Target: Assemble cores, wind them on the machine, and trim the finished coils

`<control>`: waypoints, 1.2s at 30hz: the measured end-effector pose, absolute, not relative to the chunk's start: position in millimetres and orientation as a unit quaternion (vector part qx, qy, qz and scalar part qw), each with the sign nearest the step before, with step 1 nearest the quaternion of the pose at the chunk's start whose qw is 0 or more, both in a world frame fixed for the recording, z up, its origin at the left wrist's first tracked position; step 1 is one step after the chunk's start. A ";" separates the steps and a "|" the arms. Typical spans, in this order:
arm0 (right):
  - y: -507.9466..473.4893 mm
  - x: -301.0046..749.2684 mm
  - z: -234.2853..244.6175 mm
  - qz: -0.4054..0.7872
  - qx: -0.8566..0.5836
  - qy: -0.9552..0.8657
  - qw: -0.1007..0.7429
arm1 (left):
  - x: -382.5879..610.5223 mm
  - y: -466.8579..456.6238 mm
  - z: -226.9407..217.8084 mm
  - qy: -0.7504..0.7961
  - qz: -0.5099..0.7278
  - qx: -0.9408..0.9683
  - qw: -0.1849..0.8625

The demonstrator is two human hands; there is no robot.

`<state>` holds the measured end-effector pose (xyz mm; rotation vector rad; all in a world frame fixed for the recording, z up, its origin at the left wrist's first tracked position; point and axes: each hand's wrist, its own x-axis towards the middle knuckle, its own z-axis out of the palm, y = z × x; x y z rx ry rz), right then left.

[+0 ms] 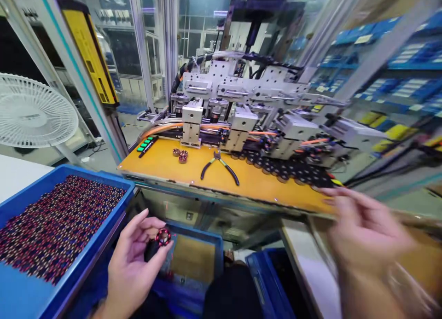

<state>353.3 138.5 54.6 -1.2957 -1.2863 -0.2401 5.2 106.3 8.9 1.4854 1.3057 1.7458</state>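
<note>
Between the thumb and fingers of my left hand [138,257] is a small ring-shaped motor stator [163,237] with copper-red windings, held above a blue bin. My right hand [366,227] is smeared by motion at the right end of the yellow worktop [172,171]. It is near the end of a row of dark round parts [283,169]; its fingertips are too blurred to show a grip. Pliers with black and green handles [219,166] lie spread on the worktop. A few copper-wound stators [183,156] sit to the left of them.
A blue tray [129,190] at left holds many stators in rows. Behind the worktop stands a machine [238,86] with several grey heads and orange hoses. A white fan [34,112] is at far left. Blue bins [221,250] sit below the worktop edge.
</note>
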 end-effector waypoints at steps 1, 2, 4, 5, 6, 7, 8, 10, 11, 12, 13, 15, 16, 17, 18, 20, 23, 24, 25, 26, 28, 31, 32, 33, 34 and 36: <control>127.2 329.2 62.3 -0.100 -0.499 -0.636 0.580 | 5.2 91.3 9.4 0.473 0.630 0.560 0.256; 114.4 304.0 70.2 -0.088 -0.425 -0.727 0.532 | 5.2 76.3 9.9 0.467 0.621 0.571 0.265; 85.9 257.5 83.7 -0.048 -0.276 -0.875 0.396 | 5.6 47.0 10.2 0.450 0.612 0.581 0.292; 71.4 239.1 87.9 -0.041 -0.236 -0.906 0.349 | 5.8 33.0 10.3 0.441 0.610 0.582 0.307; 57.6 225.1 89.9 -0.038 -0.208 -0.926 0.313 | 5.9 19.5 10.5 0.433 0.610 0.581 0.320; 44.9 215.5 89.7 -0.035 -0.195 -0.939 0.281 | 6.0 6.9 10.7 0.427 0.609 0.580 0.331; 33.5 209.9 87.7 -0.031 -0.195 -0.946 0.256 | 6.1 -4.6 11.1 0.423 0.607 0.580 0.341; 14.6 207.1 80.6 -0.010 -0.211 -0.953 0.220 | 6.1 -24.1 12.3 0.416 0.603 0.576 0.363; 6.4 208.0 77.0 0.008 -0.222 -0.952 0.213 | 6.4 -31.9 13.0 0.410 0.602 0.573 0.376; -1.3 209.5 74.1 0.035 -0.231 -0.948 0.216 | 6.8 -38.5 13.6 0.403 0.601 0.570 0.389; -8.8 210.9 72.1 0.071 -0.239 -0.942 0.225 | 7.5 -43.8 14.0 0.396 0.602 0.566 0.400; -23.6 213.2 70.4 0.163 -0.252 -0.922 0.243 | 9.3 -51.4 14.1 0.384 0.610 0.559 0.410; -30.8 214.1 70.1 0.209 -0.257 -0.909 0.252 | 10.2 -54.0 13.9 0.379 0.615 0.556 0.411; -37.5 215.3 69.8 0.251 -0.258 -0.896 0.260 | 10.9 -55.8 13.6 0.375 0.621 0.553 0.411; -43.6 216.8 69.4 0.286 -0.257 -0.883 0.269 | 11.6 -57.2 13.3 0.370 0.625 0.550 0.412; -52.7 221.1 67.9 0.342 -0.257 -0.859 0.280 | 12.5 -59.2 12.9 0.363 0.628 0.549 0.415; -55.4 227.9 65.0 0.447 -0.281 -0.808 0.260 | 14.4 -61.4 12.6 0.361 0.614 0.564 0.418; -53.2 229.0 63.9 0.487 -0.300 -0.779 0.259 | 15.4 -61.9 12.2 0.365 0.611 0.566 0.415; -49.7 228.9 62.5 0.525 -0.320 -0.742 0.268 | 16.6 -62.0 11.2 0.373 0.612 0.564 0.410; -45.1 227.5 60.7 0.558 -0.339 -0.701 0.287 | 17.7 -61.5 9.7 0.381 0.615 0.560 0.404; -34.0 220.8 55.5 0.610 -0.361 -0.621 0.334 | 18.8 -58.2 4.6 0.389 0.616 0.558 0.396; -16.8 205.2 43.7 0.659 -0.355 -0.543 0.382 | 17.5 -47.3 -5.3 0.366 0.597 0.603 0.382; -11.9 200.1 39.2 0.665 -0.351 -0.528 0.395 | 17.0 -42.6 -7.9 0.362 0.589 0.619 0.374; -7.8 195.5 34.6 0.669 -0.347 -0.515 0.409 | 16.9 -37.9 -9.8 0.363 0.585 0.628 0.363; -4.6 191.6 30.0 0.671 -0.342 -0.507 0.420 | 17.5 -33.2 -10.8 0.370 0.587 0.628 0.352; -1.1 186.0 20.4 0.674 -0.330 -0.488 0.445 | 20.2 -24.2 -9.8 0.386 0.599 0.615 0.337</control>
